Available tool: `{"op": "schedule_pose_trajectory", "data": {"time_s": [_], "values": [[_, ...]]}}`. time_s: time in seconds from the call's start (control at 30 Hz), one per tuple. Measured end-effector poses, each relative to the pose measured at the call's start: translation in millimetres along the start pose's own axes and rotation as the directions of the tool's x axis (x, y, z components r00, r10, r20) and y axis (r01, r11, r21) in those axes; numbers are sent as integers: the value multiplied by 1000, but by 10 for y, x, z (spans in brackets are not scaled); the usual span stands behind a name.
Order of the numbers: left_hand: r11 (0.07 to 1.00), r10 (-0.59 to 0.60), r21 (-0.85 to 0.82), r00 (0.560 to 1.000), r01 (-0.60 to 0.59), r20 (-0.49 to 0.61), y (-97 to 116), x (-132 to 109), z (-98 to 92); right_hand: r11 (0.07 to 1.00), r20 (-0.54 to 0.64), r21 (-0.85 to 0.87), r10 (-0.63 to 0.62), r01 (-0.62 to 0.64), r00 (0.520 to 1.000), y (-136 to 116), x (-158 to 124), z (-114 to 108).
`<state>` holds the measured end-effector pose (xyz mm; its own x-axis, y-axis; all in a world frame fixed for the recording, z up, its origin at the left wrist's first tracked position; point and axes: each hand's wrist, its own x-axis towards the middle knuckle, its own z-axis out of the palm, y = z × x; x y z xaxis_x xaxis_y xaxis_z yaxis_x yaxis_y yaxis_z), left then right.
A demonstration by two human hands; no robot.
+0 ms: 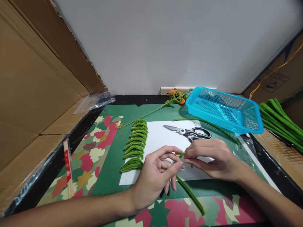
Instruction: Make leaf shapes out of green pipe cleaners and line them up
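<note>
Over the white paper [156, 135], my left hand [161, 170] and my right hand [210, 157] meet with their fingertips close together. Both pinch a green fuzzy stem [190, 195], whose long end hangs toward the front edge; a short piece shows between the fingers. The part inside the fingers is mostly hidden. Left of my hands lies a column of several bent green leaf shapes [137, 138]. Scissors [189, 132] with black and grey handles rest just beyond my hands. Another green stem [215, 126] curves behind them.
A blue perforated basket [224, 121] stands at the back right, beside an orange flower [181, 96] on a green stem. A bundle of green stems [281, 121] lies far right. Wooden sticks [68, 170] with a red wrapper, a plastic bag [97, 101] and cardboard walls are at the left.
</note>
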<state>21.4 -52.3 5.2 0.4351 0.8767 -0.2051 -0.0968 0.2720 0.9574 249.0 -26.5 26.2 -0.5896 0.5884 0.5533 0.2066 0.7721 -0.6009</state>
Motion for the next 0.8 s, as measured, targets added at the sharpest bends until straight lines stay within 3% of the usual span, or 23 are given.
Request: {"op": "schedule_pose_trajectory", "data": {"time_s": [0.2, 0.37, 0.6, 0.8], "values": [[998, 6, -63, 1000, -7, -21, 26, 37, 5, 961, 101, 215, 156, -175, 983, -80, 30, -72], [997, 4, -72, 1000, -6, -21, 38, 40, 3, 904, 176, 362, 174, -228, 969, -69, 17, -98], [998, -18, -56, 1000, 17, -13, 16, 27, -3, 945, 73, 295, 127, -143, 989, -31, -6, -37], [999, -7, -31, 1000, 7, 16, -13, 16, -17, 974, 40, 176, 139, -144, 989, -64, -22, -52]]}}
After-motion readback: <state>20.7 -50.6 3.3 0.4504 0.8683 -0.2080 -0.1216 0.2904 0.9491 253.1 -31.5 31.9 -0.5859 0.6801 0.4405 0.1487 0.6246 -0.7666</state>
